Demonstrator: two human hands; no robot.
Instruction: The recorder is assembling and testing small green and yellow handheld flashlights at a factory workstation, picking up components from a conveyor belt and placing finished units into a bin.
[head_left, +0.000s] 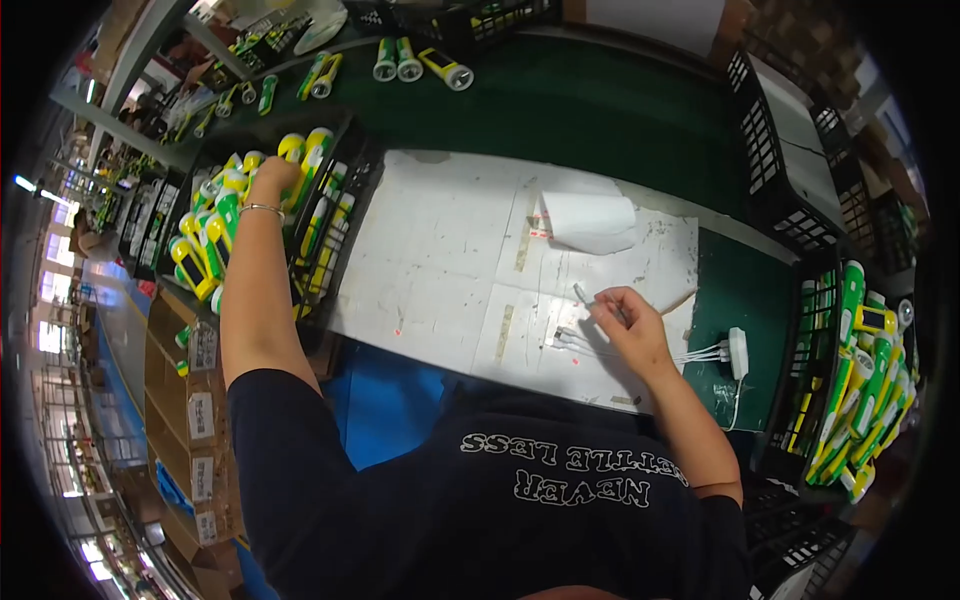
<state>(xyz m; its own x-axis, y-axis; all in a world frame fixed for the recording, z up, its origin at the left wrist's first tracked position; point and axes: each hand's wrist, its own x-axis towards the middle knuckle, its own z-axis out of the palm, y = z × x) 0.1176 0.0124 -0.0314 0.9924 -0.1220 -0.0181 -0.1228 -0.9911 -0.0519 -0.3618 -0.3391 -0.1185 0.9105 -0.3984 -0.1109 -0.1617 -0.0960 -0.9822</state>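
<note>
My left hand reaches into a black crate on the left, among green-and-yellow flashlights. Its fingers are mostly hidden, so whether it grips one of them does not show. Over the white work surface, my right hand is closed in a pinch on a slim, pale cable plug, whose tip sticks out past the fingers. Beneath that hand lie several white charging cables. They run right to a white charger block.
A curled white sheet lies on the white board. More flashlights fill a black crate at the right, and several others lie along the far green table. Cardboard boxes stand at lower left.
</note>
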